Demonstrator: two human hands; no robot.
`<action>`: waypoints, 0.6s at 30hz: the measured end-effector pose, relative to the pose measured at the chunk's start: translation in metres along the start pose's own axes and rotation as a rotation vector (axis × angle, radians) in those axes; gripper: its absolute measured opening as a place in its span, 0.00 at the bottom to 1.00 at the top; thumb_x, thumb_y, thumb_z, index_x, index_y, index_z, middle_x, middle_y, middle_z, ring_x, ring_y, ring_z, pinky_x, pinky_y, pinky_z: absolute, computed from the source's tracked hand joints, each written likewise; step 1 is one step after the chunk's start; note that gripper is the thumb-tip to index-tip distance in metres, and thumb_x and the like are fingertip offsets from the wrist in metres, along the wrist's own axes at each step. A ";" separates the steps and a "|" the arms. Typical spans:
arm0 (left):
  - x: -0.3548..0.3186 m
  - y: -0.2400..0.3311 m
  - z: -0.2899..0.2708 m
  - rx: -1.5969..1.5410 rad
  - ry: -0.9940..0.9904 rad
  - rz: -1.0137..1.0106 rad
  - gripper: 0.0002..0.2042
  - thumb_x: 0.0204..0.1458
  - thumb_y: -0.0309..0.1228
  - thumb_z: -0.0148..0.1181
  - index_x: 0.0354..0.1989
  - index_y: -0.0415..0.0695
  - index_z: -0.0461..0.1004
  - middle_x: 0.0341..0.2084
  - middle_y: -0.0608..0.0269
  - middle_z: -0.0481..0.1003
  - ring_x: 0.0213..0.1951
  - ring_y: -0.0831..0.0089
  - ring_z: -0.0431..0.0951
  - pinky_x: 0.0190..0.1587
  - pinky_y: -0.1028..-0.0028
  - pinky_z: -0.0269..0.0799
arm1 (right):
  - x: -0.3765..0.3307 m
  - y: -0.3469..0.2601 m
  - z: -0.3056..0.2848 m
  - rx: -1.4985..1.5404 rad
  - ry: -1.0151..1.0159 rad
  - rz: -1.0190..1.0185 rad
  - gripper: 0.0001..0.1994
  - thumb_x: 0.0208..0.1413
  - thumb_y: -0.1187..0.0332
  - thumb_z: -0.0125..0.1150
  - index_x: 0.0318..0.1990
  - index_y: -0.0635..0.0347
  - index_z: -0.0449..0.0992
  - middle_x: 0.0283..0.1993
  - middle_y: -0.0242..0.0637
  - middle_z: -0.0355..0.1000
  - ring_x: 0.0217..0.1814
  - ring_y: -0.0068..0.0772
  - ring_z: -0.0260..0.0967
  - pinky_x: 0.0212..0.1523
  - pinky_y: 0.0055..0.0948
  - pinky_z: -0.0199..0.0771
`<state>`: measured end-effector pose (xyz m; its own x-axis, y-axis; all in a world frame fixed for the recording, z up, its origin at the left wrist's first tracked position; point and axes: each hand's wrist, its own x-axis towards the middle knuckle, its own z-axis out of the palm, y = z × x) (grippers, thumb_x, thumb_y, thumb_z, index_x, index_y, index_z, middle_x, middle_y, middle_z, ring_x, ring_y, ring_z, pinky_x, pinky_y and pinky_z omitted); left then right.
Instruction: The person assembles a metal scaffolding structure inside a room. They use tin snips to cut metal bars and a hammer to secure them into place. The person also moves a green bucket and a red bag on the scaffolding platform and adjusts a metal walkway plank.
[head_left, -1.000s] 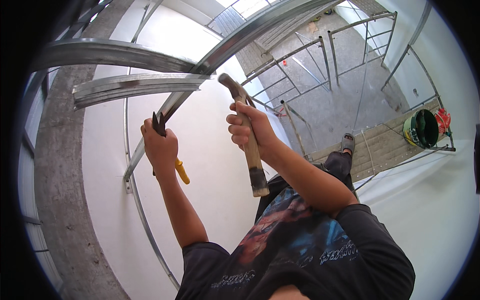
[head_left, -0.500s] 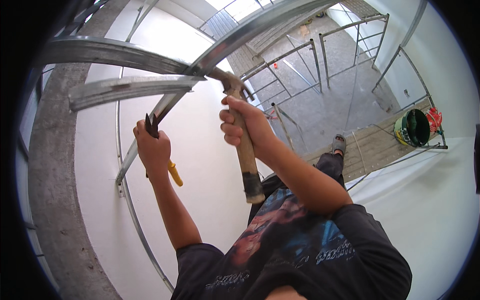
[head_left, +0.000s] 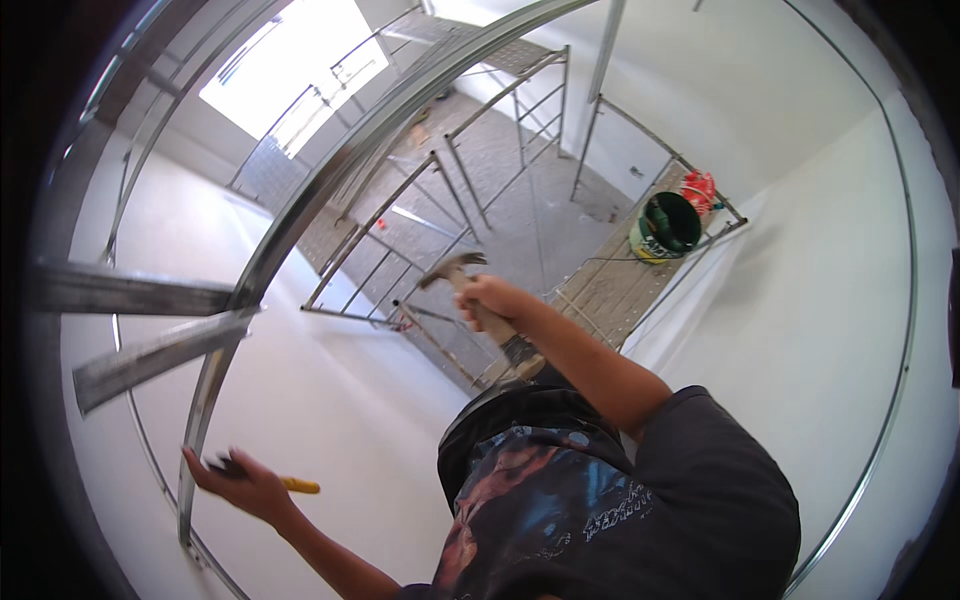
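Observation:
My right hand (head_left: 492, 298) grips a claw hammer (head_left: 455, 270) by its wooden handle, head up, in the middle of the view above my chest. My left hand (head_left: 243, 486) is low at the left, shut on a dark tool with a yellow handle (head_left: 298, 486). That hand rests against a long curved metal stud (head_left: 300, 215), near its lower end. Two short metal channel pieces (head_left: 150, 350) jut in from the left and meet the stud just above my left hand.
A scaffold platform of wooden planks (head_left: 610, 285) with metal rails lies below me. On it stands a green bucket (head_left: 665, 225) with red things beside it. White walls rise on the left and right. A bright opening shows at the top left.
The view has swung downward. My left hand with the yellow-handled tool dropped lower along the stud. My right hand drew the hammer back, away from the stud and toward my chest.

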<state>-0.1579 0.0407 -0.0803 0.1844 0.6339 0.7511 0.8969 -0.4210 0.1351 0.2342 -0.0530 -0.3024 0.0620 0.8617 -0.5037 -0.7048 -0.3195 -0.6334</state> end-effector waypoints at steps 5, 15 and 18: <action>-0.058 -0.007 -0.006 -0.140 -0.141 -0.242 0.20 0.57 0.26 0.48 0.59 0.36 0.67 0.54 0.49 0.72 0.57 0.53 0.73 0.61 0.59 0.66 | 0.012 0.056 -0.149 0.007 0.378 0.233 0.04 0.57 0.73 0.53 0.31 0.63 0.68 0.22 0.41 0.67 0.18 0.37 0.68 0.20 0.39 0.73; -0.115 0.106 0.041 -0.182 -0.516 -0.467 0.18 0.57 0.20 0.46 0.56 0.35 0.68 0.46 0.51 0.73 0.50 0.56 0.75 0.55 0.61 0.70 | 0.044 0.134 -0.332 -0.418 0.335 0.627 0.08 0.59 0.71 0.53 0.37 0.66 0.77 0.27 0.42 0.76 0.23 0.36 0.75 0.24 0.38 0.78; -0.109 0.165 0.075 -0.216 -0.578 -0.435 0.18 0.56 0.20 0.46 0.56 0.35 0.68 0.46 0.52 0.73 0.49 0.57 0.75 0.55 0.62 0.70 | 0.051 0.127 -0.369 -0.356 0.143 0.806 0.09 0.57 0.71 0.54 0.33 0.66 0.78 0.31 0.42 0.78 0.26 0.33 0.76 0.26 0.40 0.78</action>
<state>-0.0002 -0.0490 -0.1882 0.0669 0.9863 0.1505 0.8494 -0.1355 0.5101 0.4086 -0.1953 -0.6252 -0.2531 0.2721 -0.9284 -0.3125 -0.9312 -0.1878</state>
